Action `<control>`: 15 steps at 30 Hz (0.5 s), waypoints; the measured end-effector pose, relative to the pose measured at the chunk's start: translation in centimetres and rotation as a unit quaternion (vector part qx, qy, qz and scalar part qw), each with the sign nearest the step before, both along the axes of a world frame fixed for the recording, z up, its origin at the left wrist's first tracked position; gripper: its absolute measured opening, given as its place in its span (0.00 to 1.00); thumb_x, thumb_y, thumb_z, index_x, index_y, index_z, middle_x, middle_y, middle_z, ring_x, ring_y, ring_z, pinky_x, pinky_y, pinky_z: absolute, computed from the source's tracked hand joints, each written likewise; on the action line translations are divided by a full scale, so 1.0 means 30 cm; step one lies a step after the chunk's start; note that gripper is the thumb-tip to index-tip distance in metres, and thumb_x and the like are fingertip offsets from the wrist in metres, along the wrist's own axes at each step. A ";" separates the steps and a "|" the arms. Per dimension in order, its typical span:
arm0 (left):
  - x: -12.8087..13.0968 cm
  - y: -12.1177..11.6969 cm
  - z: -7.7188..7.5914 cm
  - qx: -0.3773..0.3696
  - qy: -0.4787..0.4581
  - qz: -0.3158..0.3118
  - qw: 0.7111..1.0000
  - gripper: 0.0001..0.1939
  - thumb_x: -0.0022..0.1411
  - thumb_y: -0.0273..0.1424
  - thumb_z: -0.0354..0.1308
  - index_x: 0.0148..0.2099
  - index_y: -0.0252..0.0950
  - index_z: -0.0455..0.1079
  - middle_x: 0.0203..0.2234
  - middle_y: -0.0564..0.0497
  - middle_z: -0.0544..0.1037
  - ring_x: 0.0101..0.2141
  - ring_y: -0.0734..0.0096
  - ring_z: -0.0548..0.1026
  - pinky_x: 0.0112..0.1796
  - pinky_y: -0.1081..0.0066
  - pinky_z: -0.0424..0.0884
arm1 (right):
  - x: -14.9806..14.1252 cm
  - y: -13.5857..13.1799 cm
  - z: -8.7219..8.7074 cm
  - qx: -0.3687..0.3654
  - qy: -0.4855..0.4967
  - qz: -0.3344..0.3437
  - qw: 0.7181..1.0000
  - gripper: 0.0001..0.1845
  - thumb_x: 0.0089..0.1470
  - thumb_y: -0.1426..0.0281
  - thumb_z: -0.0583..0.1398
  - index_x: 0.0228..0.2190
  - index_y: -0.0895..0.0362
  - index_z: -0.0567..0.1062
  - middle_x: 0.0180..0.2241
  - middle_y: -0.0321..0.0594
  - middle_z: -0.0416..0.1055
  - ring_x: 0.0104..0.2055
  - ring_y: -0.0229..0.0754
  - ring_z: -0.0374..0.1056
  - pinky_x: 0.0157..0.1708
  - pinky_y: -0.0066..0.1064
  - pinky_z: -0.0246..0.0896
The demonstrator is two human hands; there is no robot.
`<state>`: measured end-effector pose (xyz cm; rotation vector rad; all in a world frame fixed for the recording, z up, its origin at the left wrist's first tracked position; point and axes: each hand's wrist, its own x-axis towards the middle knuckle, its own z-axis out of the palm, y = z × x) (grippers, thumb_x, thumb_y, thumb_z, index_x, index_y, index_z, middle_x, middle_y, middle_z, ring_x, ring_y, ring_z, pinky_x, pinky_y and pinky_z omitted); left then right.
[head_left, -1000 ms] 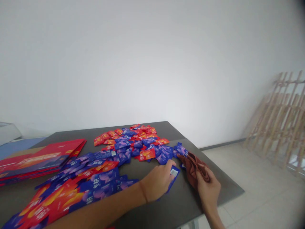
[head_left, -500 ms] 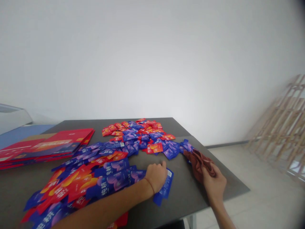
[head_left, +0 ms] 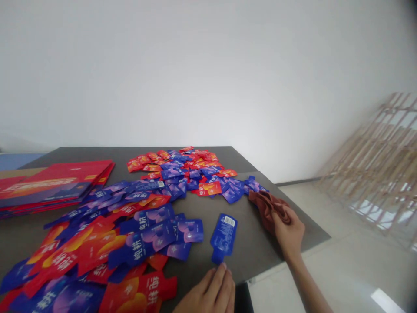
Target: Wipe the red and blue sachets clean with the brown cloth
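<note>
A crumpled brown cloth [head_left: 266, 208] is gripped in my right hand [head_left: 291, 232] at the table's right side, against the end of the spread of packets. My left hand [head_left: 210, 292] is low in the middle by the table's front edge, fingers stretched out side by side. Its fingertips are at the narrow end of a single blue pouch [head_left: 224, 234], which lies back side up with a white barcode label. Whether they touch it I cannot tell. To the left lies a heap of flat blue-purple pouches [head_left: 153, 239] and red-orange pouches [head_left: 94, 243], overlapping one another.
More red and blue pouches [head_left: 192, 167] spread over the far part of the dark table [head_left: 250, 243]. A stack of folded red cartons [head_left: 61, 182] is on the left. Wooden slatted racks [head_left: 378, 161] lean against the white wall at the right, beyond the pale floor.
My left hand has drawn back toward the front edge, uncovering the single blue pouch. My right hand still grips the cloth. The view has shifted slightly.
</note>
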<state>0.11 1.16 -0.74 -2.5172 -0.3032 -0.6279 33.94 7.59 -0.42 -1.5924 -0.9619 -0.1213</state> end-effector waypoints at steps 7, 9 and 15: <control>-0.023 0.022 0.020 -0.049 -0.008 0.031 0.998 0.20 0.74 0.30 0.51 0.59 0.27 0.76 0.55 0.38 0.82 0.54 0.57 0.80 0.53 0.63 0.75 | 0.002 -0.003 0.015 -0.017 -0.014 0.012 1.000 0.22 0.50 0.55 0.67 0.41 0.57 0.85 0.44 0.47 0.83 0.49 0.56 0.76 0.56 0.49 0.67; -0.026 0.014 0.006 -0.064 -0.008 0.049 0.997 0.21 0.74 0.31 0.50 0.60 0.26 0.75 0.55 0.36 0.81 0.56 0.56 0.79 0.53 0.62 0.76 | 0.003 -0.005 0.016 -0.019 -0.021 0.025 0.999 0.21 0.49 0.56 0.67 0.41 0.56 0.85 0.45 0.47 0.83 0.50 0.55 0.76 0.57 0.49 0.67; -0.016 0.007 -0.018 -0.064 -0.019 0.060 0.996 0.21 0.74 0.32 0.50 0.58 0.25 0.76 0.54 0.33 0.81 0.56 0.51 0.80 0.54 0.60 0.75 | 0.011 -0.006 0.019 -0.007 -0.013 0.047 0.999 0.20 0.49 0.58 0.67 0.41 0.57 0.85 0.44 0.46 0.83 0.49 0.54 0.77 0.54 0.45 0.69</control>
